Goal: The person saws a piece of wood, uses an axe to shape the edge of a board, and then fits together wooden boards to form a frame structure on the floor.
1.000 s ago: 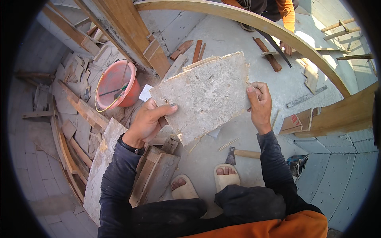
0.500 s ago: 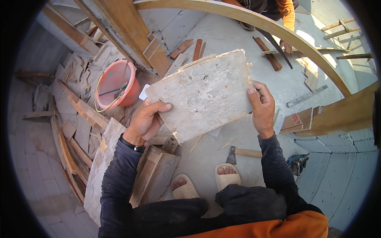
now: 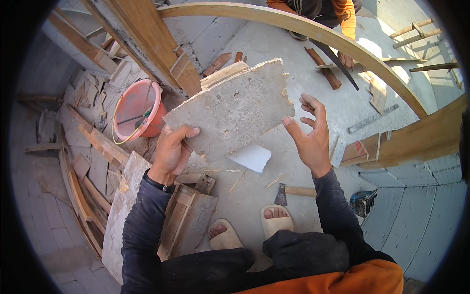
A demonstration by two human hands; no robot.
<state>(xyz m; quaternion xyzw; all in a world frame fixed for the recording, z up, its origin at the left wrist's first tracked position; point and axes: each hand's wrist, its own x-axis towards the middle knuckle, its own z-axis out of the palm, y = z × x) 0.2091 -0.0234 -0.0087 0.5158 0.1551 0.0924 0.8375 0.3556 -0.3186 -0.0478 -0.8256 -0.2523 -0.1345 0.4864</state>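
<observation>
A rough grey wooden board with splintered edges is held up in front of me, tilted. My left hand is closed on its lower left corner, thumb on the upper face. At the opposite end my right hand is off the board, fingers apart and slightly curled, thumb close to the right edge. Beneath the board, a white flat piece lies on the floor. Near my feet rests a hatchet with a wooden handle.
A pink bucket with tools stands at left, beside scrap wood. A curved wooden strip arches across the far side. Beyond it crouches a person, a hand near a saw. A wooden block frame sits by my left foot.
My right hand has let go of the board's right edge and opened. The board, still in my left hand, has shifted left and tilted, uncovering the white piece below.
</observation>
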